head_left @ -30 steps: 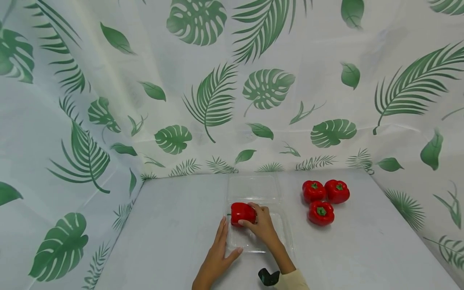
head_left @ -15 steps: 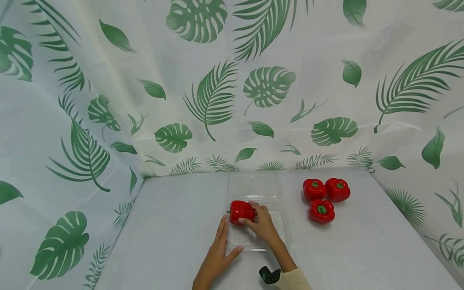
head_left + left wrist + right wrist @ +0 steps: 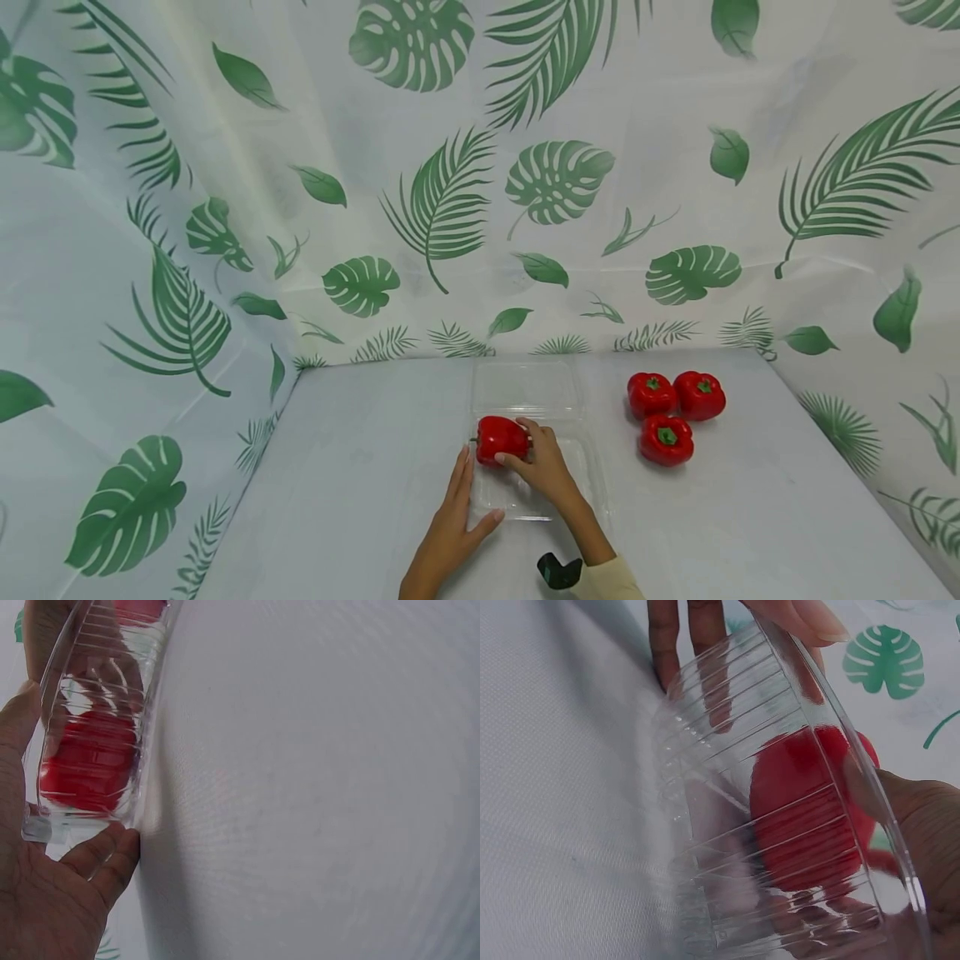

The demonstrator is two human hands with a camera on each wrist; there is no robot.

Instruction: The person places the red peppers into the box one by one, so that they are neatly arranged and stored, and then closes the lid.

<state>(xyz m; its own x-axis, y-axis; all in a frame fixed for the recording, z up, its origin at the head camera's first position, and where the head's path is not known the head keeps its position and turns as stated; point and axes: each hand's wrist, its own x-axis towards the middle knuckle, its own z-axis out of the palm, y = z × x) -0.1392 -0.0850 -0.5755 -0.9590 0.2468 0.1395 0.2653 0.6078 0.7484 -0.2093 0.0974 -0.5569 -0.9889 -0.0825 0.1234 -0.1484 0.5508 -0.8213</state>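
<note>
A clear plastic clamshell container (image 3: 597, 475) lies on the white table with its lid (image 3: 525, 387) folded back. Inside its left half a red bell pepper (image 3: 501, 440) lies on its side, green stem pointing left. My right hand (image 3: 549, 467) grips this pepper from the right, thumb in front and fingers behind. At the container's left front corner is my left hand (image 3: 452, 521), straight fingers along the left side and thumb spread at the front rim. Through the ribbed wall the pepper (image 3: 90, 761) shows red in the left wrist view, and the right wrist view also catches the pepper (image 3: 802, 810).
To the right of the container stand three more red bell peppers, one at back left (image 3: 651, 395), a pepper at back right (image 3: 700, 395) and a pepper in front (image 3: 666, 440). A white leaf-print curtain (image 3: 562, 317) borders the table behind and at both sides.
Little differs: the right hand keeps its grip and the pepper has shifted only very slightly in the container. The left hand stays at the corner.
</note>
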